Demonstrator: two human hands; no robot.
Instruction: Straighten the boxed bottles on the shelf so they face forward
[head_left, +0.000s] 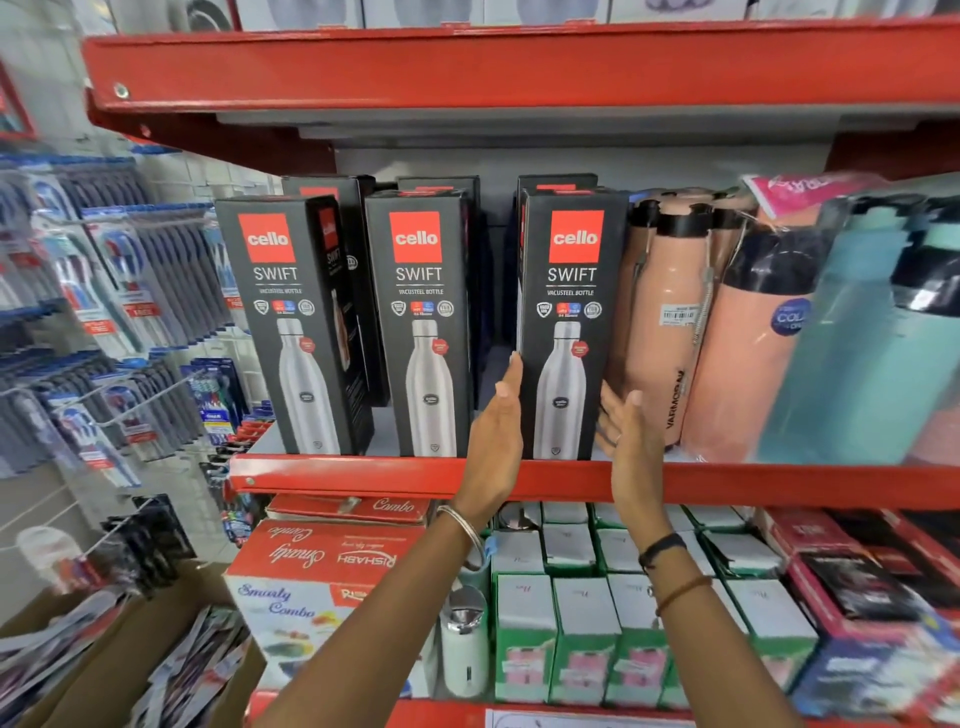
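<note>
Three black boxed bottles stand at the front of the red shelf (363, 475). The left box (291, 332) is turned so its right side shows. The middle box (423, 327) and the right box (571, 332) face forward. More black boxes stand behind them. My left hand (496, 431) is flat with fingers straight, its fingertips touching the right box's left edge. My right hand (626, 431) is spread by that box's lower right corner, just off it or barely touching. Neither hand grips the box.
Peach flasks (670, 332) stand tight against the right box, with teal bottles (872, 338) further right. An upper red shelf (519, 67) hangs above. Below are green-and-white boxes (582, 623) and a combo box (322, 582). Toothbrush packs (119, 291) hang at left.
</note>
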